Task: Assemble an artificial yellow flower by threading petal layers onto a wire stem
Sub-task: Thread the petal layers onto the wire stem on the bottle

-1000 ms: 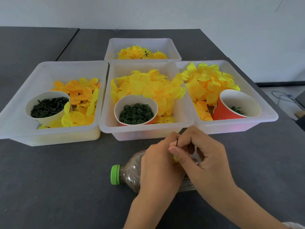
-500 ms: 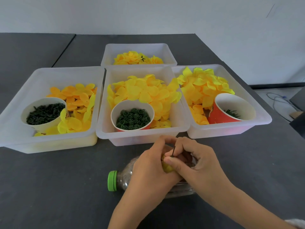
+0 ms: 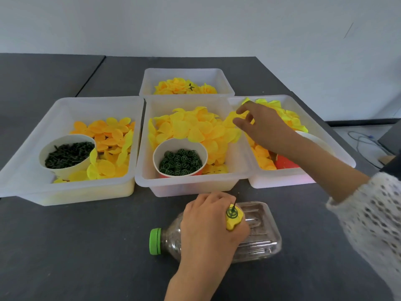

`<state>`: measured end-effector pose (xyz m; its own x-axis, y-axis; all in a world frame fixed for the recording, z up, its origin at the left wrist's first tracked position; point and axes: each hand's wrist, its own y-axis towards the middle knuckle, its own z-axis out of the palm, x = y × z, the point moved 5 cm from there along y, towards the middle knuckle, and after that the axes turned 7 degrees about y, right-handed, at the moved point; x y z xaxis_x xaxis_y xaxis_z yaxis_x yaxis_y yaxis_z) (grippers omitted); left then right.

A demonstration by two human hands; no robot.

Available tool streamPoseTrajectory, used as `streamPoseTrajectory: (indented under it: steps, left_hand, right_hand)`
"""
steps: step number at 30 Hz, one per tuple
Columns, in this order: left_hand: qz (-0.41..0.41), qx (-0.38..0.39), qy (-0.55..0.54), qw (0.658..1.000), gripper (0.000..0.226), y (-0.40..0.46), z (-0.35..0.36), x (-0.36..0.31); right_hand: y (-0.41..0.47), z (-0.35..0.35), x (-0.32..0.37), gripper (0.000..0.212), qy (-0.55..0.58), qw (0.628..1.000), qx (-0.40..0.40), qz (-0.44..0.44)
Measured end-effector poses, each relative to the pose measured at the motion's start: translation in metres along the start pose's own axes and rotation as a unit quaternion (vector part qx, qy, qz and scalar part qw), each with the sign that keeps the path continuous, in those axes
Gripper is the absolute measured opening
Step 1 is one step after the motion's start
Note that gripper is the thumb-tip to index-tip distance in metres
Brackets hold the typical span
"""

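1. My left hand (image 3: 208, 222) grips the half-built flower (image 3: 233, 216) over a bottle (image 3: 258, 231) lying on the table (image 3: 86, 246). My right hand (image 3: 260, 124) reaches over the petals (image 3: 191, 127), fingers (image 3: 240, 110) loosely spread, holding nothing.
2. Risk: petals cling, so I may pinch several at once. With my eyes away, my grip could loosen and threaded layers slide off.
3. The stem (image 3: 234, 203) stands nearly upright, tip pointing up and slightly away from me.

dark table (image 3: 65, 246); four plastic bins (image 3: 71, 192); clear bottle (image 3: 260, 235) lying sideways
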<state>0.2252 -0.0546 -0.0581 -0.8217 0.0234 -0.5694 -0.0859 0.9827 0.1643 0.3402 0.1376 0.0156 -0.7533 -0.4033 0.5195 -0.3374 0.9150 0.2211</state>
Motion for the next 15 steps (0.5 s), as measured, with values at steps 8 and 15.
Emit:
streamPoseTrajectory:
  steps: [8, 15]
  left_hand:
    - [-0.018, 0.014, 0.038, 0.999, 0.044, 0.0, 0.0, 0.003]
    - [-0.004, 0.125, 0.091, 0.988, 0.093, -0.011, -0.005, 0.014]
  right_hand:
    - [0.04, 0.019, -0.014, 0.025, 0.074, 0.99, 0.023, 0.118]
    - [0.028, -0.042, -0.003, 0.02, 0.07, 0.989, -0.124, 0.048]
